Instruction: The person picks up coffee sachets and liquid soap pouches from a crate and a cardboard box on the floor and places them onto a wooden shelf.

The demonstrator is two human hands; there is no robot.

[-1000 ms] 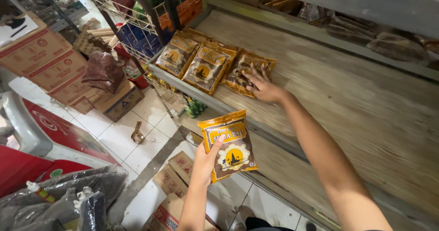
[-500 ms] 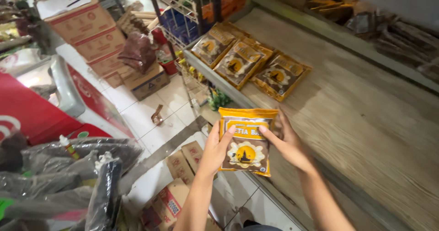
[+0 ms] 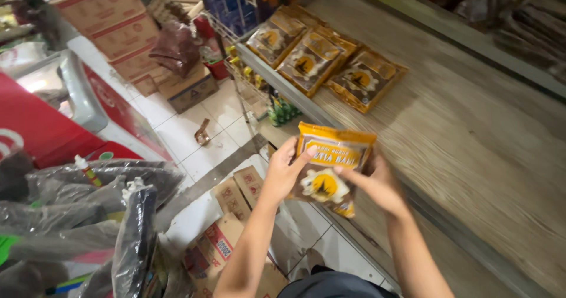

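Orange snack packet upright between left hand and right hand, each grip clamped on its sides.

A long wooden shelf runs across the right side. On its far end lie three yellow-brown packets side by side. Left of the shelf, on the white tiled floor, stand stacked cardboard boxes. Nearer, left of the shelf's near end, dark plastic bags are heaped beside a red cooler.
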